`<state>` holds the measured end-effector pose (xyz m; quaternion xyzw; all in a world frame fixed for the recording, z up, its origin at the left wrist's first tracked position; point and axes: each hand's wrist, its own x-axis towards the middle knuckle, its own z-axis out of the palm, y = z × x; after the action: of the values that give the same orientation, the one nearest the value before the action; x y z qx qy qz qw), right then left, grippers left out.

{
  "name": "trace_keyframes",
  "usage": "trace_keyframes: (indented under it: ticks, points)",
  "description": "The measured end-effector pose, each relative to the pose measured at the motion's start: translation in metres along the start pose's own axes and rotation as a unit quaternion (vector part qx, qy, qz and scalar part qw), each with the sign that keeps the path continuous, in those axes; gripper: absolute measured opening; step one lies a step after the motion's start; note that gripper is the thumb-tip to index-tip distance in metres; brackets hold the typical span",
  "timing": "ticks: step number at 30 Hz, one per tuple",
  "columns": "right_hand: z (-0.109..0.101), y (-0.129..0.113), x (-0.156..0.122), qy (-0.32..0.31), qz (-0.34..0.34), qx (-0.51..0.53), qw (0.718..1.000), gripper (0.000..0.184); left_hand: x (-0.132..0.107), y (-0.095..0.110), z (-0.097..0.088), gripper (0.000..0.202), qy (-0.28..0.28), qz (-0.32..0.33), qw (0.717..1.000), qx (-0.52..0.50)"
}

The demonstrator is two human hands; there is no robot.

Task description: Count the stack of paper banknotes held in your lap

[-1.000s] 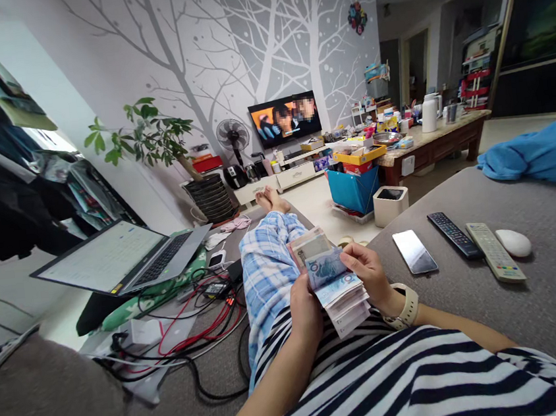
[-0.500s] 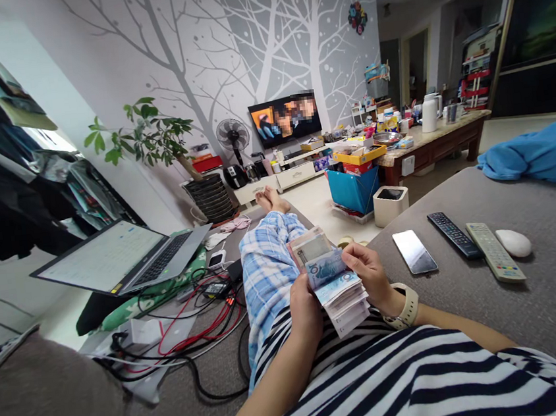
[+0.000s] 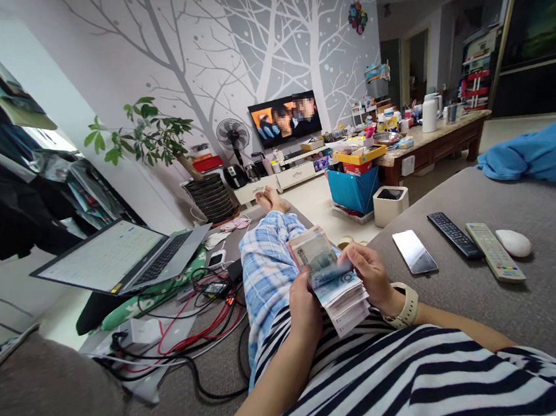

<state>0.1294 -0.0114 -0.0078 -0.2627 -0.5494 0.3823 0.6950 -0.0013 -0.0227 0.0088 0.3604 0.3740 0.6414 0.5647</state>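
Observation:
A stack of banknotes [image 3: 341,294] rests above my lap, its near ends fanned and bent downward. My left hand [image 3: 305,304] is closed round the left edge of the stack, thumb on top. The top of the stack shows a greenish-grey note lying flat at the far end and a blue note nearer me. My right hand [image 3: 366,268] pinches a banknote at the right edge; that note is blurred by motion. A pale watch [image 3: 406,307] is on my right wrist.
Right of me on the grey sofa lie a phone [image 3: 414,251], a black remote [image 3: 454,236], a beige remote [image 3: 494,251] and a white mouse [image 3: 513,243]. To the left are an open laptop [image 3: 129,260] and tangled cables [image 3: 187,336].
The blue note that was lifted between my hands has flipped down toward me, baring more of the greenish-grey note. My left hand has barely moved.

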Motion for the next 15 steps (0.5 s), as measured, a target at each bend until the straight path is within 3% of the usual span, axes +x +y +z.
trace_keyframes:
  ticks: [8, 15]
  points:
    - [0.002, -0.003, -0.001, -0.001, -0.002, -0.004, 1.0, 0.047, 0.016, -0.016, -0.011, 0.04, -0.002, -0.004, 1.0, -0.03]
    - [0.002, -0.002, 0.002, 0.015, -0.01, 0.001, 1.0, 0.04, 0.015, -0.014, -0.011, 0.027, 0.0, 0.0, 1.0, -0.011]
